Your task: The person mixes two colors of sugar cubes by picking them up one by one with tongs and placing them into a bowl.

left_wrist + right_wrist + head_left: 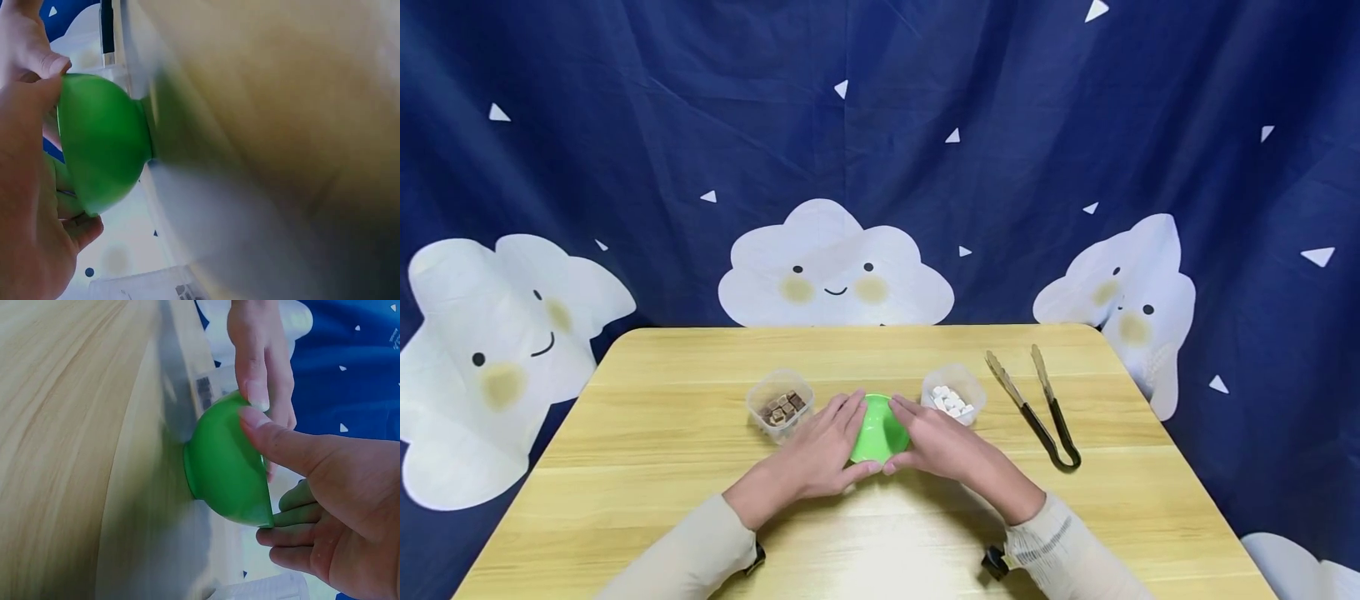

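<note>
A small green bowl [877,429] stands upright at the middle of the wooden table, its foot at the tabletop in both wrist views. My left hand [822,450] holds it from the left, and my right hand [943,442] holds it from the right. Both thumbs lie at the near rim, close together. In the right wrist view, the right thumb presses the side of the bowl [225,465] while the other fingers reach the far rim. The left wrist view shows the left fingers partly hidden behind the bowl [103,144].
A clear plastic tub [760,387] with brown cubes stands behind my left hand. Another clear tub [973,392] with white cubes is behind my right hand. Metal tongs with black handles [1037,429] lie spread at the right. A blue curtain [880,150] hangs behind the table [662,467].
</note>
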A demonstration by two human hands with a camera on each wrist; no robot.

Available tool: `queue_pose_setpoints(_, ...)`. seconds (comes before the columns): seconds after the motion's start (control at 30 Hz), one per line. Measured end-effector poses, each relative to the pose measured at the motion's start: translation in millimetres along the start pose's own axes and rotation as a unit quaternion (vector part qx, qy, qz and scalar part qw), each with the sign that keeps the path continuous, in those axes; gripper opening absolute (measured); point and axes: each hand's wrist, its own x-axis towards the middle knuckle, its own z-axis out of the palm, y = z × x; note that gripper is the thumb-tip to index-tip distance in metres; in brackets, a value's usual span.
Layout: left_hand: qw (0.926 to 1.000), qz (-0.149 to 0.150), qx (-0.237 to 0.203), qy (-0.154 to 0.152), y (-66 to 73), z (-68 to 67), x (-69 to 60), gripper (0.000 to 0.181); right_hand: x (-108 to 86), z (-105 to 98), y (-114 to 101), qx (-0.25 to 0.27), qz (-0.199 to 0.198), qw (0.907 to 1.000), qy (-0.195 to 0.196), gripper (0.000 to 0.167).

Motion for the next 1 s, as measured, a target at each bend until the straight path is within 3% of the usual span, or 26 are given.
queue_pose_setpoints(0.2, 0.9998, -0.001, 0.019, 0.007, -4.0, -0.2, 2.2, 0.110, -5.6, -1.5, -2.8, -0.027, 0.004, 0.9996, 0.010, 0.098)
queue_pose_setpoints(0.5, 0.9978, 0.020, 0.043, 0.046, -3.8, -1.1, 8.5, 0.108, -26.4, -23.9, 5.4, -0.034, -0.020, 0.9961, 0.079, 0.082)
queue_pose_setpoints(0.73, 0.9984, 0.012, 0.046, 0.031, -1.9, -3.7, 9.7, 0.109, -40.5, -38.0, 25.2, -0.028, 0.008, 0.9916, 0.126, 0.075)
queue_pose_setpoints(0.83, 0.9971, 0.017, 0.070, 0.024, -1.1, -4.5, 9.9, 0.109, -45.8, -44.9, 31.7, -0.034, 0.016, 0.9901, 0.135, 0.073)
queue_pose_setpoints(1.0, 0.9923, 0.030, 0.111, 0.045, -2.9, 0.3, 9.5, 0.109, -58.0, -54.8, 46.2, -0.032, 0.038, 0.9880, 0.146, 0.070)
